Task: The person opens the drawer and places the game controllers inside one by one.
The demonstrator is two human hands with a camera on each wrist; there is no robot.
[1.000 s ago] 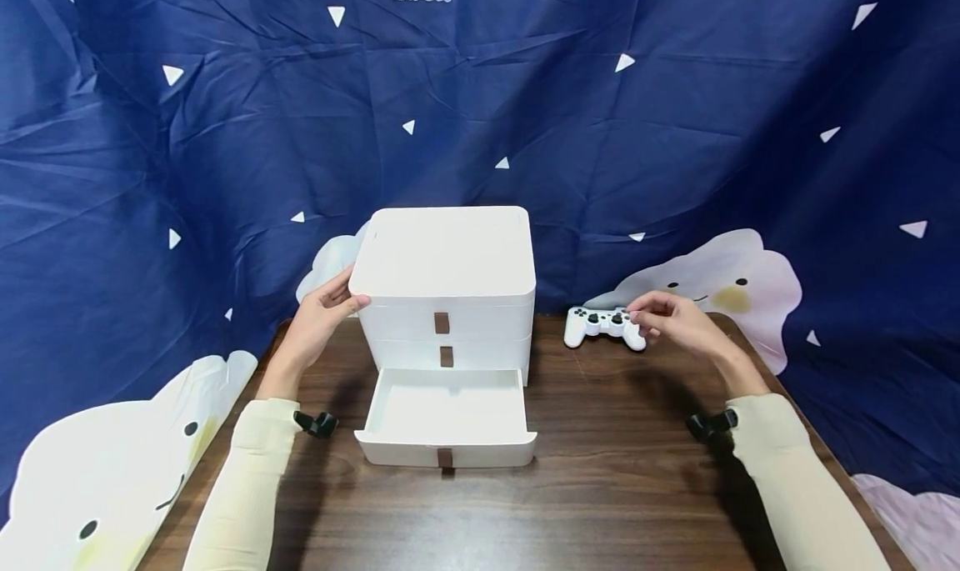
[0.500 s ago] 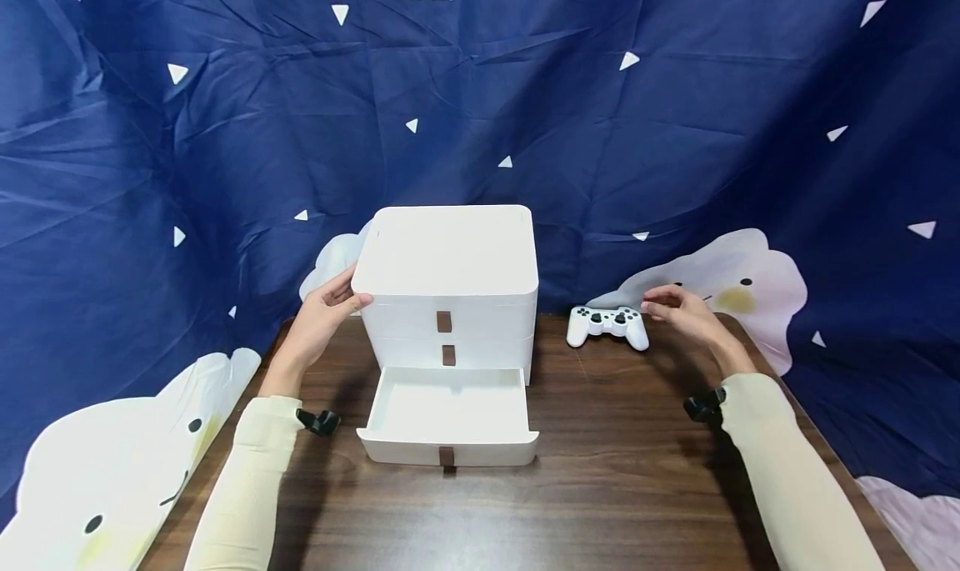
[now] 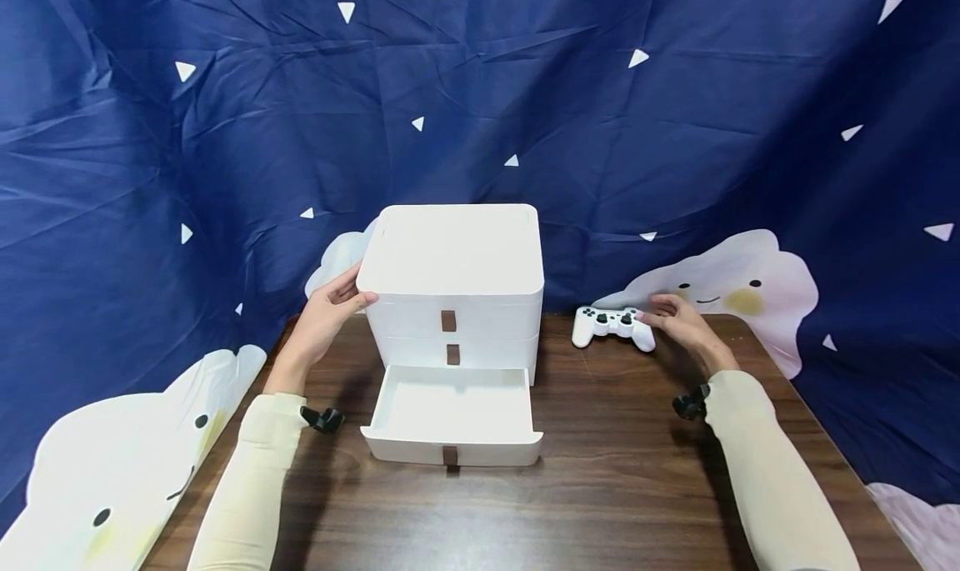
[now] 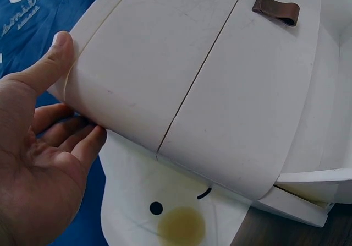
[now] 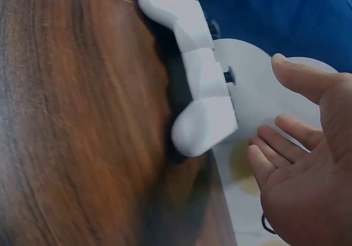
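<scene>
Hold the probably light, stiff controller [image 3: 614, 325] by 1 handle [image 3: 643, 341]; notice loose right hand [image 3: 681, 321] nearby, left hand [image 3: 319, 323] clamped on cabinet [image 3: 457, 250].

Drawer unit [image 3: 453, 254] on table [image 3: 600, 488]: cloth [image 3: 480, 96] behind, bottom drawer [image 3: 495, 454] in front, left hand [image 3: 327, 314] left, controller [image 3: 615, 326] then right hand [image 3: 681, 323] right.

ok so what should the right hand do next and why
Probably ease the right hand in toward the near end of the white game controller, thumb and fingers either side of its grip. The right wrist view shows a gap between them, and that hand holds nothing. The left hand holds a corner of the drawer unit, whose bottom drawer stands open.
</scene>
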